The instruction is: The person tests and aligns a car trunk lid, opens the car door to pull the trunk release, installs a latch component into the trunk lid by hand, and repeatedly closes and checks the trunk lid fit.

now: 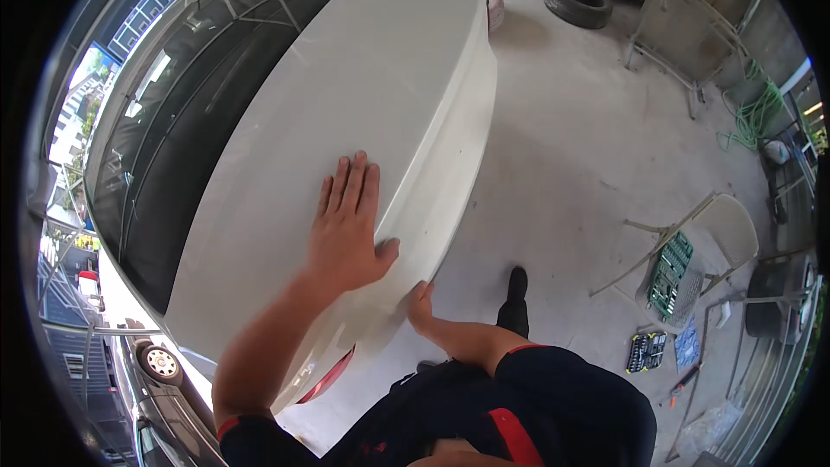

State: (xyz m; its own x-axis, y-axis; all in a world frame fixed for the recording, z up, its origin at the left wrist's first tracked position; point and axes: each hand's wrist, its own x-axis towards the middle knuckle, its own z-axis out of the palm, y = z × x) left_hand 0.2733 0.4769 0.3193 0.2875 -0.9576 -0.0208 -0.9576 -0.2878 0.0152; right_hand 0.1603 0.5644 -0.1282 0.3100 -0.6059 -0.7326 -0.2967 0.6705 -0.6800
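Observation:
A white car's trunk lid (372,69) fills the middle of the head view, sloping from a dark rear window (233,78). My left hand (346,229) lies flat on the lid, palm down, fingers stretched forward and thumb out to the right. At the lid's rear edge, my right hand (421,307) is curled around the rim. Its fingers pass partly out of sight behind the edge. Below my left forearm a red tail light (328,376) shows.
A folding chair (726,229) on the right bears a green tool case (671,275). By it on the floor lie a black tool set (646,352) and a blue sheet (687,344). Farther back are a loose tire (577,3) and a green hose (754,112). A dark car (169,406) stands lower left.

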